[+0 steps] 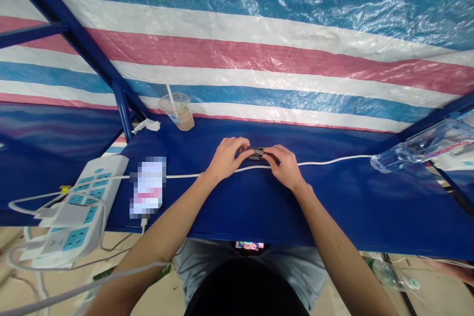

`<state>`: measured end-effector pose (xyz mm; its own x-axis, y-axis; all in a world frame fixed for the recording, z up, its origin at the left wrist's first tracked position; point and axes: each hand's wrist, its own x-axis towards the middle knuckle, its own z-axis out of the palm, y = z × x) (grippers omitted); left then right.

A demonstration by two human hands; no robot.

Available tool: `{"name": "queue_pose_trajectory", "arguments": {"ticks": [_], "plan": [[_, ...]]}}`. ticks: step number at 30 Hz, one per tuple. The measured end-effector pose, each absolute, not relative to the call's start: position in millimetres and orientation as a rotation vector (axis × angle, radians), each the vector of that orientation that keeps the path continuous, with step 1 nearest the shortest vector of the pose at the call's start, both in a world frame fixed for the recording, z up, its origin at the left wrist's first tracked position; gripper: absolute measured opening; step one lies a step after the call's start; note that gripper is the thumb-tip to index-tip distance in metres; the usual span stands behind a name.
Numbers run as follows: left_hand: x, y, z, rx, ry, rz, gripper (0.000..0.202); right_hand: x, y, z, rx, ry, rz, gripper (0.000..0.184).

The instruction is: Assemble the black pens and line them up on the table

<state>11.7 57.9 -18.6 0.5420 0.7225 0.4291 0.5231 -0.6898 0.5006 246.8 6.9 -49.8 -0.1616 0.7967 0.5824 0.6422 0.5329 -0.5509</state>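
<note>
A small dark grey and black object, too small to name for certain, sits low over the blue table in the middle of the view. My left hand pinches its left end between thumb and fingers. At its right end, my right hand grips it the same way. A white cable runs across the table just in front of the object and passes by both hands. Part of the object is hidden behind my fingertips.
Left on the table lie a lit phone and a white power strip with plugs and cables. A plastic cup with a straw and a crumpled tissue are at the back. A clear bottle lies at right. Striped sheeting hangs behind.
</note>
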Motion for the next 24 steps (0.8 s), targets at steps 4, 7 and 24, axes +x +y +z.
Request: {"name": "queue_pose_trajectory", "arguments": {"ticks": [4, 7, 24], "plan": [[12.7, 56.7, -18.2, 2.487, 0.986, 0.873, 0.027, 247.1, 6.7, -49.6, -1.157, -1.875, 0.198, 0.019], [13.0, 56.8, -19.4, 2.488, 1.004, 0.864, 0.037, 246.5, 6.5, -49.6, -1.157, -1.902, 0.201, 0.018], [13.2, 57.0, -21.5, 2.455, 0.923, 0.838, 0.026, 247.5, 6.6, -50.6, -1.151, -1.892, 0.203, 0.015]]}}
